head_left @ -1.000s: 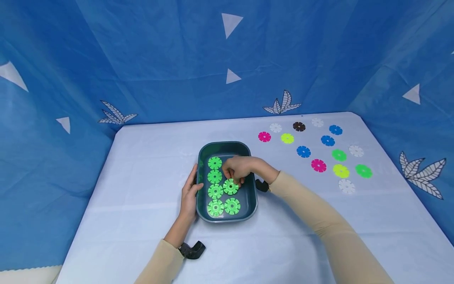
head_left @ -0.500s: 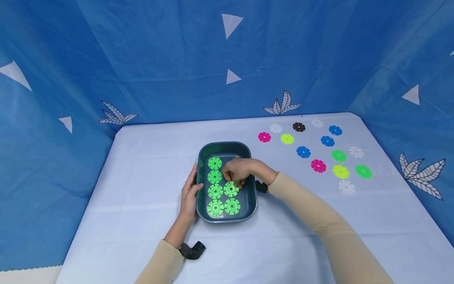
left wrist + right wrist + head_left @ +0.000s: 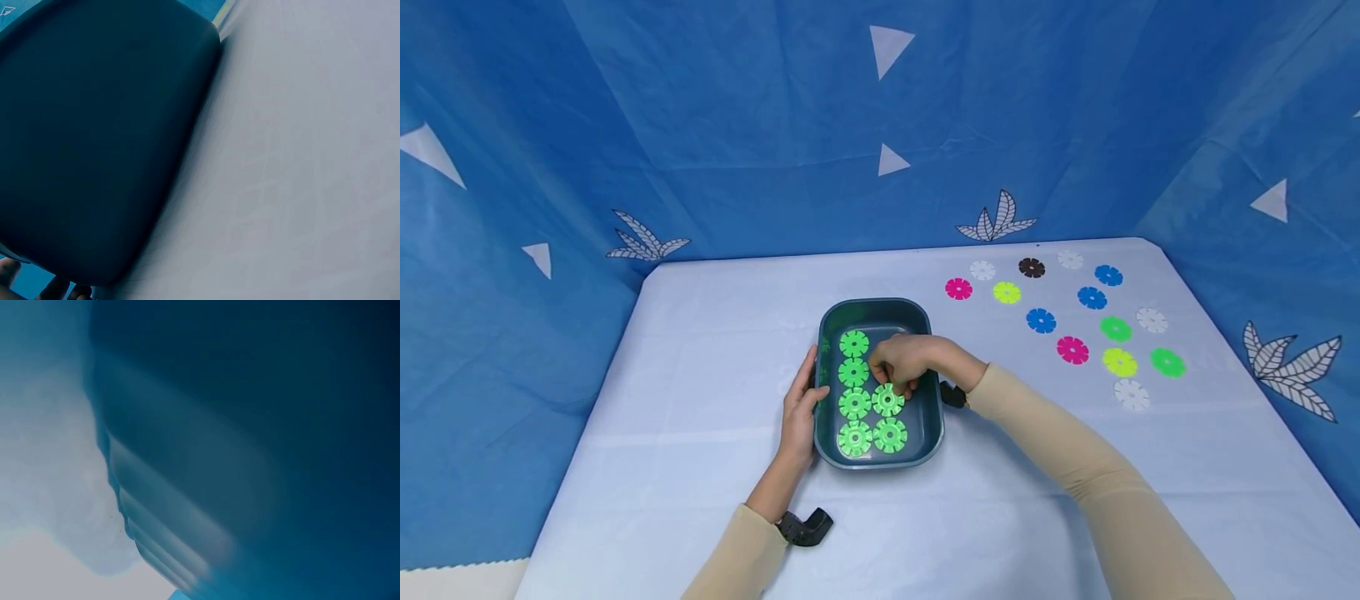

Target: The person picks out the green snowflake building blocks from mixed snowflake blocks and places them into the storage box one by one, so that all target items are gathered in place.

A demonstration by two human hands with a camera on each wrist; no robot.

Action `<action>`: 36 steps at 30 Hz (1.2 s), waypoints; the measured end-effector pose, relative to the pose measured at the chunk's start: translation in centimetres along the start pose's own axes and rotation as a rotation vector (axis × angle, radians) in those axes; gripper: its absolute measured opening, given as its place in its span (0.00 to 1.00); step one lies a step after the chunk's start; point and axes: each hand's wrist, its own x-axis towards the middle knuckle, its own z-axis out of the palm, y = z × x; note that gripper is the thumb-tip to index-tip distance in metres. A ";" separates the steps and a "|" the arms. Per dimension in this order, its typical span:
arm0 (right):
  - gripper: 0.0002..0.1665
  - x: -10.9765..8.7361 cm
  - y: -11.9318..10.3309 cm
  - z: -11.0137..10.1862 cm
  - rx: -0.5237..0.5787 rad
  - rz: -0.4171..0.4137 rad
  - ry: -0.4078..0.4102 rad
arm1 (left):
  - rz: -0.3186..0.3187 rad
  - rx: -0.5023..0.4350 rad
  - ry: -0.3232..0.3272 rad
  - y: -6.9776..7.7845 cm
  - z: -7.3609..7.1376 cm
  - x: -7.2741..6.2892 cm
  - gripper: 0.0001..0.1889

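Around the left wall of a dark green plastic tray [image 3: 917,429], my left hand [image 3: 799,412] grips with the thumb over the rim and the fingers along the outside. Several green notched plastic discs lie flat in the tray: a column on the left, such as the top disc [image 3: 853,343], plus a disc [image 3: 890,435] at the near right. Inside the tray, my right hand [image 3: 904,358] pinches the far edge of a green interlocking disc [image 3: 888,402]; its fingertips are partly hidden. Both wrist views show mostly the tray's outer wall [image 3: 94,137], close up.
On the white table [image 3: 700,350], right of the tray, several loose discs lie spread out, among them a pink disc [image 3: 1072,350], a blue disc [image 3: 1041,321], a brown disc [image 3: 1032,267] and a green disc [image 3: 1168,362]. A blue curtain [image 3: 775,125] hangs behind.
The disc at my right fingertips has shifted slightly toward the near side of the tray since one second ago, close to the disc below it. My left hand stays put on the tray.
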 end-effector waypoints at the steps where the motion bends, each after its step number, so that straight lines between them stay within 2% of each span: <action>1: 0.07 0.0 0.0 0.0 -0.002 0.001 0.001 | 0.005 0.001 0.000 0.0 0.0 0.0 0.35; 14: 0.08 -0.2 -0.1 0.1 -0.086 -0.002 0.025 | 0.003 -0.005 -0.013 0.0 -0.1 0.1 0.35; 20: 0.08 -0.9 -0.3 -0.7 -0.093 -0.087 0.081 | 0.003 -0.005 -0.014 0.0 0.0 0.1 0.35; 24: 0.09 -2.6 -0.1 -1.6 0.002 -0.174 0.142 | 0.000 -0.015 -0.011 0.0 0.0 0.1 0.35; 29: 0.09 -5.8 1.1 -2.4 0.180 -0.236 0.235 | -0.011 -0.014 -0.001 0.0 0.0 0.1 0.35; 32: 0.10 -7.7 2.8 -2.3 0.269 -0.215 0.309 | -0.017 -0.001 0.004 0.1 0.0 0.0 0.34; 36: 0.12 -10.6 5.9 -2.1 0.343 -0.123 0.409 | -0.018 0.004 0.003 0.1 0.1 0.0 0.34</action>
